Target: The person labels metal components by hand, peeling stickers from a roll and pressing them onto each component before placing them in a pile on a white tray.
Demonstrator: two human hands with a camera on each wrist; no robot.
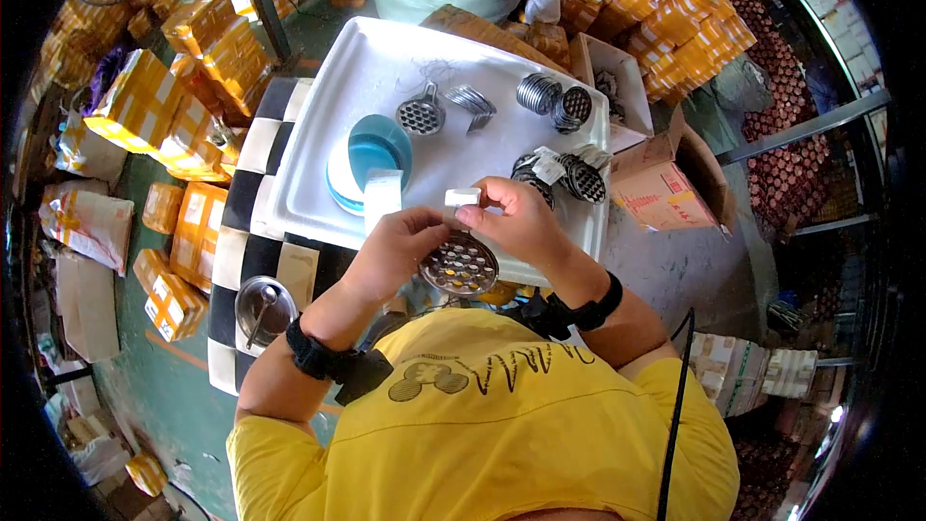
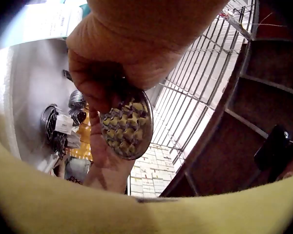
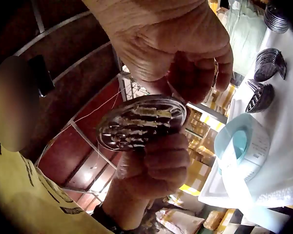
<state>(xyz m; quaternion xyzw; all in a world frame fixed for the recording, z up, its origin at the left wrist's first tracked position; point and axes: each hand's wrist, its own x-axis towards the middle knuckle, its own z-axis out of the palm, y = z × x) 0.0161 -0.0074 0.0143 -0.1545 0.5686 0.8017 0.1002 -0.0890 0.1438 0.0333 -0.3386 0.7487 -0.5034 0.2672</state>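
My left hand (image 1: 397, 243) grips a round perforated metal disc (image 1: 459, 265) by its upper edge, in front of the yellow shirt. In the left wrist view the disc (image 2: 128, 127) shows rows of toothed holes. Close beside it, my right hand (image 1: 526, 220) pinches a small white label (image 1: 462, 197) between thumb and fingers. The label is hidden behind the fingers in the right wrist view, where the disc (image 3: 142, 122) hangs just below that hand. A strip of white labels (image 1: 383, 195) trails from a light-blue roll (image 1: 394, 143) towards the left hand.
On the white tray (image 1: 338, 68) lie a single perforated disc (image 1: 421, 116) and several stacks of discs (image 1: 539, 94), some bearing white labels (image 1: 548, 166). A metal bowl (image 1: 265, 314) stands on the checkered cloth (image 1: 253, 191). An open carton (image 1: 670, 183) is right of the tray; taped boxes surround it.
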